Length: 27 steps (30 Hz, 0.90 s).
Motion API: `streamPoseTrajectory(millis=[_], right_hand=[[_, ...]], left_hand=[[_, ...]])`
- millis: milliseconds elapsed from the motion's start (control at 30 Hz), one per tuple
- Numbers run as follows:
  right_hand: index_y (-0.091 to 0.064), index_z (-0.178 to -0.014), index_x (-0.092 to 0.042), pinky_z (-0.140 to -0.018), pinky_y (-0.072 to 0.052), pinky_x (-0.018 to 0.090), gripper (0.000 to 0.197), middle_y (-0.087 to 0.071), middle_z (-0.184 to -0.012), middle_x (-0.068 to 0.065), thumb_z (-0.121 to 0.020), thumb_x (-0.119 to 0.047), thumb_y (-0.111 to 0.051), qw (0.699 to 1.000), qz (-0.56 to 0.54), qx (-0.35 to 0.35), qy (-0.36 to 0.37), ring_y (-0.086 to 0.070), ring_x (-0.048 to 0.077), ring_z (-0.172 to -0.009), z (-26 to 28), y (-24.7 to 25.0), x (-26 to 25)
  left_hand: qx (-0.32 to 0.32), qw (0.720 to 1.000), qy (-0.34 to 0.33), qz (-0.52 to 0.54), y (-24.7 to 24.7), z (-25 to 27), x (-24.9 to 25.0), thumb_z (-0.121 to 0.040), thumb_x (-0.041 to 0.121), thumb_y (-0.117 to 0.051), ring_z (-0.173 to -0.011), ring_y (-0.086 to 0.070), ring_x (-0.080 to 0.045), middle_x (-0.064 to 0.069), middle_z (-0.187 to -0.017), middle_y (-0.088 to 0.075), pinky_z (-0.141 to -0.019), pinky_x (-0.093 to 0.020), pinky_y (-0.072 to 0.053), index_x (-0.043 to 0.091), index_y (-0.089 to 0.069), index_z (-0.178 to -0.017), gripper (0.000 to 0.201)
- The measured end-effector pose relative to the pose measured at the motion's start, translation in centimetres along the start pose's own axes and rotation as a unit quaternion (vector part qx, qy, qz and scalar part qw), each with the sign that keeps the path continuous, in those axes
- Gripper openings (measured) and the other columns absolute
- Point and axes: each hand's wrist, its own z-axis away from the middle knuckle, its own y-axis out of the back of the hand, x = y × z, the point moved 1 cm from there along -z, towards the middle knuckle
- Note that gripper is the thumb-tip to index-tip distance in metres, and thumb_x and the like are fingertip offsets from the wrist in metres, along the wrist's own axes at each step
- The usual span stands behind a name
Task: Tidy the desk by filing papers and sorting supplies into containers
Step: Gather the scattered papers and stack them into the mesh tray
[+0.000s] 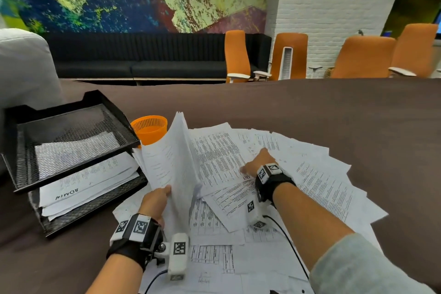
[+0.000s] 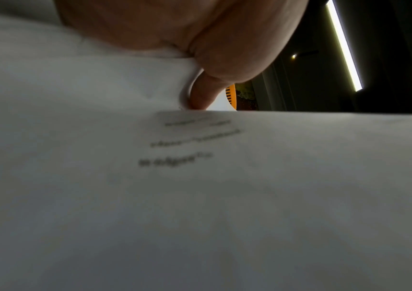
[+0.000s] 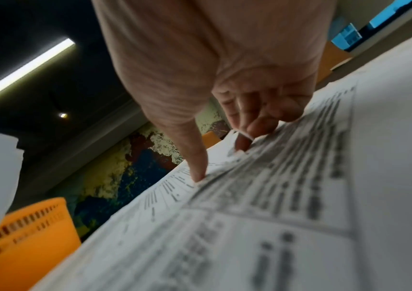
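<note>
Printed white sheets [image 1: 310,174] lie fanned across the brown desk. My left hand [image 1: 156,200] grips a bundle of sheets [image 1: 167,160] and holds it upright, thumb on its near face; in the left wrist view the left hand [image 2: 199,82] curls round the paper's edge [image 2: 184,92]. My right hand [image 1: 256,162] rests on the spread papers, thumb and fingertips pressing down on a printed table sheet [image 3: 274,187]. A black mesh two-tier tray [image 1: 71,155] at the left holds filed papers [image 1: 88,186]. An orange mesh cup [image 1: 150,129] stands behind the bundle.
A grey cushion [image 1: 23,67] sits at the far left behind the tray. Bare brown desk [image 1: 310,107] stretches beyond the papers. Orange chairs [image 1: 362,57] and a dark sofa [image 1: 143,59] stand past the far edge. Wrist camera cables [image 1: 291,241] trail over the near sheets.
</note>
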Motion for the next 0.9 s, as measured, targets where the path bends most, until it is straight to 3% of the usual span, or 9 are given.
streamPoseTrajectory(millis=[67, 167, 300, 367, 433, 500, 567, 767, 900], right_hand=[[-0.057, -0.115, -0.008, -0.076, -0.049, 0.033, 0.037, -0.062, -0.122, 0.016, -0.082, -0.02, -0.07, 1.0, -0.021, -0.005, 0.016, -0.062, 0.03, -0.109, -0.1, 0.1, -0.2], [-0.057, -0.09, -0.012, -0.067, -0.046, 0.03, 0.01, -0.067, -0.107, 0.016, -0.084, -0.017, -0.062, 0.997, -0.073, -0.007, 0.023, -0.061, 0.027, -0.085, 0.1, 1.0, 0.4], [-0.057, -0.064, -0.007, -0.042, -0.036, 0.019, 0.02, -0.066, -0.067, 0.011, -0.083, -0.004, -0.052, 0.979, -0.199, -0.036, 0.012, -0.056, 0.018, -0.047, 5.5, 2.3, 3.1], [-0.054, -0.068, -0.004, -0.036, -0.029, 0.015, 0.016, -0.061, -0.053, 0.011, -0.082, 0.003, -0.048, 0.972, -0.234, -0.033, 0.015, -0.054, 0.016, -0.034, 9.2, 2.1, 5.0], [-0.055, -0.072, -0.002, -0.038, -0.035, 0.019, 0.016, -0.054, -0.056, 0.014, -0.082, 0.006, -0.047, 0.975, -0.208, -0.073, 0.031, -0.057, 0.017, -0.036, 11.9, 1.7, 6.9], [-0.057, -0.068, -0.006, -0.042, -0.044, 0.029, 0.018, -0.06, -0.067, 0.019, -0.083, 0.003, -0.052, 0.976, -0.152, -0.152, 0.024, -0.069, 0.032, -0.055, 13.5, 1.7, 8.2], [-0.056, -0.071, -0.006, -0.04, -0.046, 0.026, 0.017, -0.067, -0.073, 0.018, -0.087, -0.001, -0.054, 0.968, -0.154, -0.198, -0.006, -0.068, 0.034, -0.056, 14.3, 2.4, 9.1], [-0.053, -0.085, -0.001, -0.037, -0.045, 0.027, 0.013, -0.065, -0.069, 0.019, -0.094, 0.003, -0.046, 0.938, -0.307, -0.149, -0.061, -0.067, 0.03, -0.051, 13.2, 2.5, 10.3], [-0.059, -0.106, -0.001, -0.045, -0.053, 0.027, 0.013, -0.069, -0.101, 0.026, -0.097, -0.002, -0.05, 0.917, -0.366, -0.136, -0.082, -0.07, 0.02, -0.056, 12.6, 0.9, 10.7]], left_hand=[[-0.002, 1.0, -0.001, 0.004, -0.1, -0.1, 0.2, -0.095, 0.021, -0.059, -0.121, -0.057, -0.041, -0.026, -0.129, -0.059, -0.099, -0.049, -0.047, -0.002, -0.059, -0.121, 0.035], [-0.017, 1.0, -0.014, 0.001, -0.4, 0.1, 0.7, -0.095, 0.029, -0.06, -0.118, -0.059, -0.04, -0.024, -0.127, -0.061, -0.098, -0.048, -0.049, 0.002, -0.06, -0.119, 0.036], [-0.02, 0.996, -0.077, -0.046, -1.7, 1.1, 3.7, -0.095, 0.035, -0.059, -0.119, -0.058, -0.039, -0.023, -0.127, -0.061, -0.099, -0.044, -0.049, 0.0, -0.058, -0.123, 0.046], [-0.027, 0.988, -0.112, -0.101, -3.3, 1.8, 6.1, -0.097, 0.036, -0.056, -0.123, -0.055, -0.039, -0.023, -0.131, -0.058, -0.104, -0.044, -0.045, -0.002, -0.057, -0.127, 0.048], [-0.037, 0.971, -0.132, -0.197, -5.2, 2.6, 7.6, -0.1, 0.034, -0.05, -0.128, -0.049, -0.038, -0.023, -0.139, -0.052, -0.106, -0.039, -0.04, -0.003, -0.051, -0.134, 0.05], [-0.053, 0.937, -0.138, -0.317, -7.0, 3.1, 8.1, -0.102, 0.034, -0.046, -0.131, -0.046, -0.037, -0.02, -0.144, -0.048, -0.102, -0.035, -0.037, -0.002, -0.047, -0.138, 0.051], [-0.067, 0.902, -0.133, -0.405, -8.5, 3.3, 7.9, -0.101, 0.034, -0.049, -0.126, -0.05, -0.035, -0.019, -0.14, -0.052, -0.097, -0.034, -0.038, -0.002, -0.052, -0.133, 0.048], [-0.076, 0.855, -0.148, -0.492, -11.0, 3.1, 8.9, -0.096, 0.039, -0.055, -0.115, -0.057, -0.033, -0.015, -0.127, -0.06, -0.083, -0.033, -0.041, 0.003, -0.059, -0.123, 0.045], [-0.082, 0.843, -0.141, -0.512, -11.4, 2.0, 9.4, -0.093, 0.044, -0.06, -0.115, -0.056, -0.033, -0.015, -0.129, -0.059, -0.089, -0.037, -0.044, 0.005, -0.056, -0.128, 0.052]])
